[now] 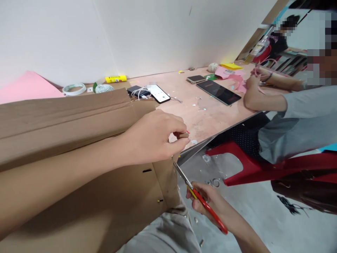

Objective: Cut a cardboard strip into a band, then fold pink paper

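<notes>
Here, my right hand (pixel 214 200) grips the scissors (pixel 207 207), blades slanting up-left to the cardboard's (pixel 118 196) right edge, just below my left hand (pixel 158 137), pinching a brown piece (pixel 184 135).

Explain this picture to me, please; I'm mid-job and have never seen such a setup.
There is no machine here: you see a person's bare hands, filmed by one camera worn on the head, looking forward and down. The left hand pinches a small flat brown piece, apparently cardboard. The right hand holds metal scissors with red-and-yellow handles, blades at the edge of a large folded brown cardboard sheet. On the pinkish table lie a flat black tablet and a phone with a lit white screen. Beyond the tablet, a co-worker's hand also shows.
</notes>
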A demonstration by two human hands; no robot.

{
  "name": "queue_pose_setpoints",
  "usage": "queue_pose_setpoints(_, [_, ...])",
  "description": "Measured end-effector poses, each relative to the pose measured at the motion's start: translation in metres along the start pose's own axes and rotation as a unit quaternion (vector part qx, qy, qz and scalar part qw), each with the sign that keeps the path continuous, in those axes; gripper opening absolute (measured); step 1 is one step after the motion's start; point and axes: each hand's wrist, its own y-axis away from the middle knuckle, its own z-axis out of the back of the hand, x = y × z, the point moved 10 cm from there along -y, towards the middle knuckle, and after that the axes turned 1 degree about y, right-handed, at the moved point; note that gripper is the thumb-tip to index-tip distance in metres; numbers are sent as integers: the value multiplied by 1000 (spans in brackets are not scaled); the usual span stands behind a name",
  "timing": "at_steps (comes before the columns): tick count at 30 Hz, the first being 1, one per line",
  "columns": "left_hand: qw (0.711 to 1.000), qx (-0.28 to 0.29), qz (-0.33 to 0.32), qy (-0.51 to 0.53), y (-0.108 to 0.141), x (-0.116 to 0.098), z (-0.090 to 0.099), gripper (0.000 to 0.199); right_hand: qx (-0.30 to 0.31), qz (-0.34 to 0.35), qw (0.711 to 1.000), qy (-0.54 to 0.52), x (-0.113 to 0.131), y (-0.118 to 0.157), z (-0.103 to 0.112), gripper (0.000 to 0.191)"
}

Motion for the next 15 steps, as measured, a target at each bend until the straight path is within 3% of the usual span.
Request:
queue_pose_setpoints(6, [1000, 4, 2, -9, 0, 1, 0, 25, -19, -9, 1000, 1, 1, -3, 1, 54])
queue_pose_setpoints(15, [1000, -12, 9, -9, 1, 3, 4, 25, -44, -32, 998, -6, -9, -2, -6, 60])
